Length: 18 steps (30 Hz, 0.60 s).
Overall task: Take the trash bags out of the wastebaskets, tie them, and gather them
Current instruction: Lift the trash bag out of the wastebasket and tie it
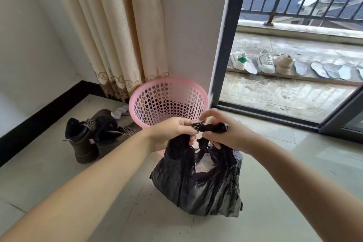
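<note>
A black trash bag (204, 184) rests on the tiled floor in front of a pink perforated wastebasket (167, 100), which holds no bag. The bag's mouth gapes a little, showing pale rubbish inside. My left hand (172, 133) grips one twisted strip of the bag's top edge. My right hand (222, 133) holds the other twisted strip, thumb and forefinger raised above it. Between the two hands the strips cross, just above the bag and in front of the basket's near rim.
A pair of dark brown boots (90, 135) lies left of the basket, with a white sock (119, 113) behind them. A cream curtain (117, 35) hangs behind. At the right, a sliding door (225, 45) opens onto a balcony with sneakers (265, 62) and insoles.
</note>
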Motion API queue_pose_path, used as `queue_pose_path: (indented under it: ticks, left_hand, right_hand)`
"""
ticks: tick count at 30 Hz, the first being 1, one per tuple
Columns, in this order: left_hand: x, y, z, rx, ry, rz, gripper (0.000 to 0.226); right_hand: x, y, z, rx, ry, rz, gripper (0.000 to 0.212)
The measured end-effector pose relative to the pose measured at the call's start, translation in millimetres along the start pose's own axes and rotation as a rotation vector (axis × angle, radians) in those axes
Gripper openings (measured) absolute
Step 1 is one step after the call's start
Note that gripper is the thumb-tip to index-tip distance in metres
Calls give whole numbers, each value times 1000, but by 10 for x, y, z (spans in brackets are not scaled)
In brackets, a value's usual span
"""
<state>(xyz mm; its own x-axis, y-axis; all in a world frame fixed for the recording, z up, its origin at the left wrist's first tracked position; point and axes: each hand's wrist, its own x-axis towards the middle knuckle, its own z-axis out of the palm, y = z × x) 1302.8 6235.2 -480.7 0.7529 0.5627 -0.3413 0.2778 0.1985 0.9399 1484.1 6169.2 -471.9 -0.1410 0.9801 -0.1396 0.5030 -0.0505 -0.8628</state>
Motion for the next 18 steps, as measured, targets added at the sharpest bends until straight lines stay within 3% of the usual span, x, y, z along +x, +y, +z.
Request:
queue_pose_path:
  ticks: [2,4,6,9,14,18]
  left_hand:
    - [-1,-8,-5,-107,-73,-59,17]
    - [10,-18,-21,-265,-38,-132,39]
    - [19,-49,-21,-425,19,-173,47]
    - [46,-107,-8,-555,64,-121,30]
    - [40,-116,-29,-432,99,-61,14]
    - [71,-146,-9,-484,149,20,9]
  right_hand:
    - [7,91,62,-227,193,-136,19]
    - [15,154,126,-254,345,-278,14]
    - [30,156,183,-242,372,-370,13]
    - [44,146,264,-268,356,-443,14]
    - [89,223,252,-349,445,-446,12]
    - [45,233,262,-113,451,-324,23]
